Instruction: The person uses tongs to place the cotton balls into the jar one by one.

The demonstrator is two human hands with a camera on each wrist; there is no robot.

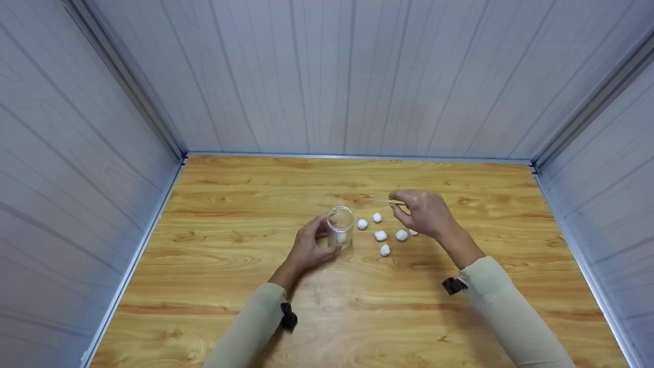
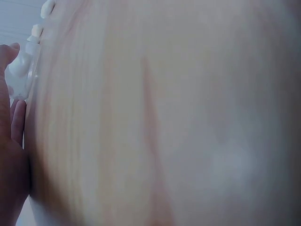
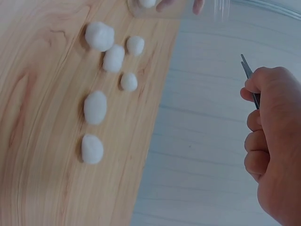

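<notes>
A clear cup [image 1: 341, 219] stands upright on the table with white cotton inside. My left hand [image 1: 310, 243] grips the cup around its left side, thumb at the near side. In the left wrist view the cup [image 2: 29, 75] shows at the left edge, partly behind the fingers. Tweezers [image 1: 387, 200] are pinched in my right hand [image 1: 426, 212], tips pointing left above the table. Nothing shows between the tips in the right wrist view. Several cotton balls, such as one cotton ball [image 1: 380, 235] and another [image 3: 95, 108], lie between the two hands; one is partly hidden by the right hand.
The wood-grain table [image 1: 245, 286] is bounded by a pale back wall [image 1: 327, 76], a left wall [image 1: 76, 153] and a right wall [image 1: 608, 153]. Dark straps or clips hang at both sleeve cuffs.
</notes>
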